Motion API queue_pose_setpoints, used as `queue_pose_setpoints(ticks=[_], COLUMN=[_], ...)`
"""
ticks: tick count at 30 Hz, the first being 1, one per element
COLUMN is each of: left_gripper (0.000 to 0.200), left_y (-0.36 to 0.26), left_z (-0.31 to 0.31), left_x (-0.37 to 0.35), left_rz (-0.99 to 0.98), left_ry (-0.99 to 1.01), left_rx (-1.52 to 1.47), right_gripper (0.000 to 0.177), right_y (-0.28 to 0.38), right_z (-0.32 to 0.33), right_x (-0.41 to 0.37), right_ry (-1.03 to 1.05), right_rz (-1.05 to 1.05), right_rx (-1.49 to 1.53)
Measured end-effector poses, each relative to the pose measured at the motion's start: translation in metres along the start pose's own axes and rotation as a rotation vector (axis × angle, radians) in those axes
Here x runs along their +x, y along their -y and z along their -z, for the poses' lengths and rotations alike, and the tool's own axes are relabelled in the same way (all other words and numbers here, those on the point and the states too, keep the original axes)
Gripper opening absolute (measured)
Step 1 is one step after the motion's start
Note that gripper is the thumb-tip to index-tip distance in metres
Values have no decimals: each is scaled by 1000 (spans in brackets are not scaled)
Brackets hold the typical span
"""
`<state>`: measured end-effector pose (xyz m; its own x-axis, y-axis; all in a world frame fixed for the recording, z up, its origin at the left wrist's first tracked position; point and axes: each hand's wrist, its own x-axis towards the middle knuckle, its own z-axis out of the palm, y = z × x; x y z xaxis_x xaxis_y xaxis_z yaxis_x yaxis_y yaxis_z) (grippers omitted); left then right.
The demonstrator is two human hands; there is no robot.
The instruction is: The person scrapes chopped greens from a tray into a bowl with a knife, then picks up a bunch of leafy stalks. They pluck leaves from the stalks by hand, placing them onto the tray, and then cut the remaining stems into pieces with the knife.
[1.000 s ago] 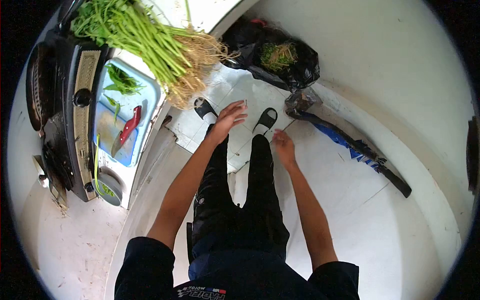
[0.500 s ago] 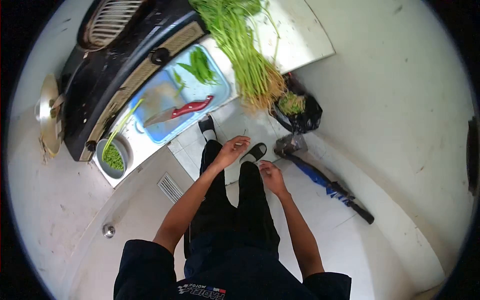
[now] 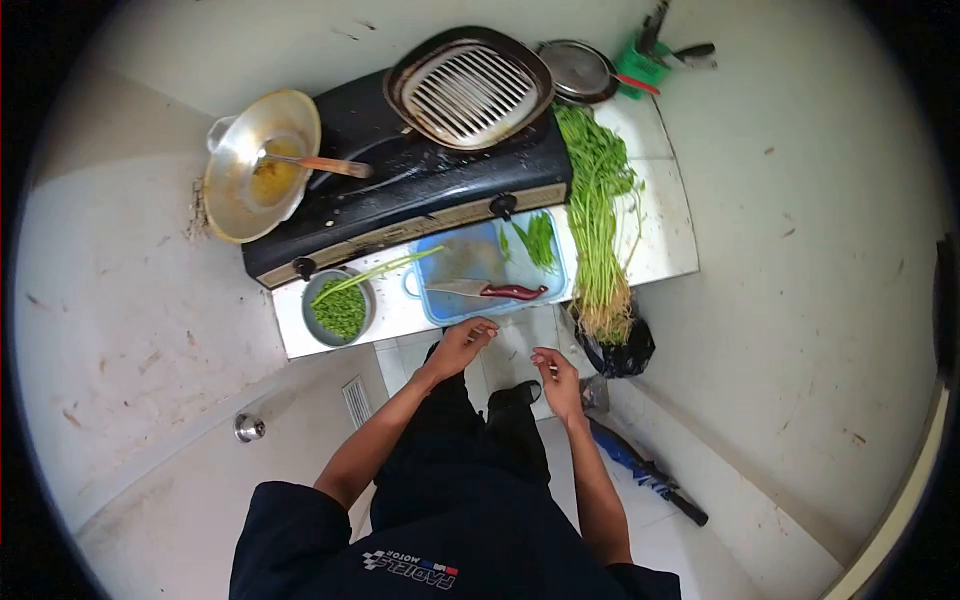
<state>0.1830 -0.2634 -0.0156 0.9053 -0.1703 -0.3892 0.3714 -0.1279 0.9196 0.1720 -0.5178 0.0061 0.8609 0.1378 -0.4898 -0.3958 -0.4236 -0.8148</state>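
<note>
My left hand point(image 3: 466, 346) hovers just in front of the blue tray point(image 3: 437, 309), its fingers loosely bent and apart with nothing visible in them. To its right my right hand point(image 3: 558, 380) is raised over the floor, fingers half curled; I see no object in it. On the tray lies a knife point(image 3: 515, 292) with a dark red handle, its blade pointing left. Behind it are some cut green leaves point(image 3: 540, 240). A grey bowl point(image 3: 368, 302) at the left holds chopped greens point(image 3: 340, 312), with long green stalks point(image 3: 385, 268) reaching from it to the tray.
A black stove point(image 3: 420, 190) stands behind the tray, carrying a grill pan point(image 3: 470, 95) and a wok point(image 3: 225, 180) with a spatula point(image 3: 320, 164). Rooted leafy stalks point(image 3: 600, 220) overhang the counter above a black bag point(image 3: 635, 350). A blue-and-black umbrella point(image 3: 640, 470) lies by the right wall.
The view has swung up and turned toward the stove, bringing the wok and grill pan fully into sight. My hands are now closer to the counter, still without a visible object.
</note>
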Motion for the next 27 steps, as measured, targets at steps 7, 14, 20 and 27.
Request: queue_pose_setpoints(ticks=[7,14,20,27], left_gripper=[19,20,25,27], left_y=[-54,-38,-23,-12], left_z=[92,172,194,189], left_x=[-7,1,12,24], left_rz=[-134,-315,-243,-54], left_ry=[-253,-501,-413,-282], left_rx=[254,613,811,965], right_gripper=[21,22,21,21], right_y=[64,104,124,94], right_z=[-60,-92,-94,-91], right_x=[18,41,49,87], right_ry=[81,94,120,198], right_rz=[230,294,248,244], right_rx=[-59,-139,-71,135])
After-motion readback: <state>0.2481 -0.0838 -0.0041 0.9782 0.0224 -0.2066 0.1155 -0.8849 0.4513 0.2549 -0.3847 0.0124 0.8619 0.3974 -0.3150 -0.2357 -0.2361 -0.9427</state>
